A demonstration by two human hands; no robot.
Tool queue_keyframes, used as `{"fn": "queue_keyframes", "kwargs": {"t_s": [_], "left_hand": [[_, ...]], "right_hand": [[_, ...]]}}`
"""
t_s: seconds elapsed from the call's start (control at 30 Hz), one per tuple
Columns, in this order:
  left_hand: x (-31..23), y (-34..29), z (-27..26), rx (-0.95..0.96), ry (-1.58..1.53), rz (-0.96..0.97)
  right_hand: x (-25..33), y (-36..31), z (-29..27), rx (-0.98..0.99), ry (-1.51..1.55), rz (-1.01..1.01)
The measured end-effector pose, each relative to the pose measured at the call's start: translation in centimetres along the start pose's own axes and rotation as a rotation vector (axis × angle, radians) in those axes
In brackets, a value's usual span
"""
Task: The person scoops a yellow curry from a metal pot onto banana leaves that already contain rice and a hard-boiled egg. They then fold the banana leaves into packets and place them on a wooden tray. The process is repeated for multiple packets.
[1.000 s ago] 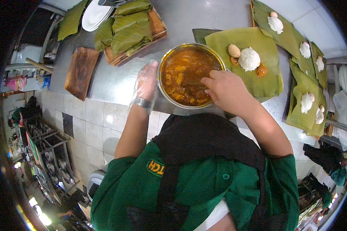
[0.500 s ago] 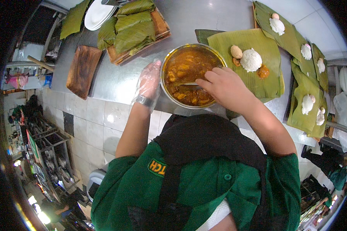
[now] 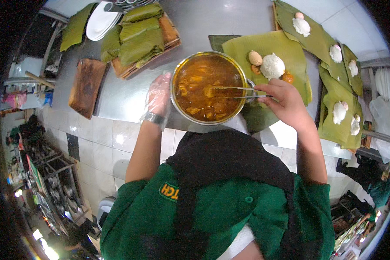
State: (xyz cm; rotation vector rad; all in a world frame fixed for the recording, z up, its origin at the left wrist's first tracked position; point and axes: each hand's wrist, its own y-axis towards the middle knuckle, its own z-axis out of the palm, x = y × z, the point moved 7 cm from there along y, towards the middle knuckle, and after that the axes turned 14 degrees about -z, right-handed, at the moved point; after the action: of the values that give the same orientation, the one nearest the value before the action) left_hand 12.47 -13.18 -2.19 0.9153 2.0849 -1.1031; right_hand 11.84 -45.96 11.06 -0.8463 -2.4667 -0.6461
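Observation:
A round steel pot (image 3: 176, 104) of orange-brown stew with meat chunks (image 3: 208, 113) stands before me on the metal table. My left hand (image 3: 157, 94), in a clear plastic glove, grips the pot's left side; its fingertips are partly unclear. Bare, my right hand (image 3: 284, 102) holds metal tongs (image 3: 242, 89) over the pot's right rim. Their two arms are apart, and the tips lie at a chunk in the sauce. Beyond that hand, a banana leaf (image 3: 242, 43) carries a rice mound (image 3: 272, 66), an egg (image 3: 255, 57) and a saucy orange-brown piece (image 3: 287, 77).
Folded leaf parcels (image 3: 139, 41) sit on wooden boards at the back left, near white plates (image 3: 100, 24). A bare wooden tray (image 3: 86, 89) lies at the left edge. More leaves with rice (image 3: 340, 112) line the right. A person (image 3: 379, 190) is at the far right.
My right hand has drawn back to the right from over the pot, baring its right handle. The tongs now show both arms, spread apart. My left hand stays at the pot's side.

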Motion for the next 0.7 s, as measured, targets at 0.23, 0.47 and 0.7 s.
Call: {"fn": "queue_keyframes", "kwargs": {"t_s": [0.23,0.47,0.7], "left_hand": [[1.7,2.5,0.1,-0.018,0.099,0.061],[1.5,1.6,0.1,-0.045,-0.040,0.023],[1.7,1.7,0.6,0.076,-0.182,-0.097]], "right_hand": [[-0.9,-6.6,-7.8,-0.258,0.079,0.239],[-4.8,-13.5,-12.5,-0.275,-0.173,0.677],[-10.4,-13.6,-10.0,-0.240,-0.127,0.892]]}}
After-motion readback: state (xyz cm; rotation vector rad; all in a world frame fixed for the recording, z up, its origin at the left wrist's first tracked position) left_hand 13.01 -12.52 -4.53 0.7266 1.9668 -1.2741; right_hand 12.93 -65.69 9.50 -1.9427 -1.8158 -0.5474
